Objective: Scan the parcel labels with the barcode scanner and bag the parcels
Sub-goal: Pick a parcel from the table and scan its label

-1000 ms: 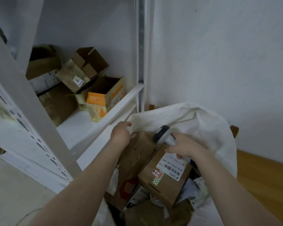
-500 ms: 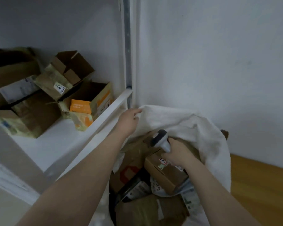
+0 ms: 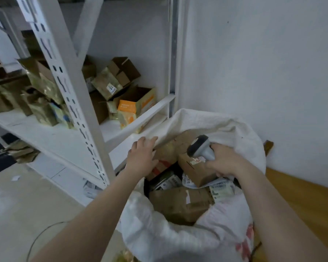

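Observation:
A large white sack (image 3: 212, 123) stands open on the floor, filled with several cardboard parcels. My right hand (image 3: 225, 163) is down inside the sack's mouth and grips the grey barcode scanner (image 3: 202, 148) by its handle; its fingers also lie against a small brown labelled box (image 3: 195, 172) on top of the pile. My left hand (image 3: 142, 156) holds the sack's left rim, fingers spread over the cloth. A bigger brown parcel (image 3: 180, 205) lies lower in the sack.
A white metal shelf rack (image 3: 64, 78) stands to the left, its shelves holding several torn cardboard boxes, one with an orange box (image 3: 127, 108) inside. A white wall is behind the sack. Wooden flooring (image 3: 299, 193) lies to the right, pale floor to the left.
My right hand has pushed the small box and scanner a little deeper into the sack. My left hand stays on the sack's rim. The view has swung left, showing more of the rack.

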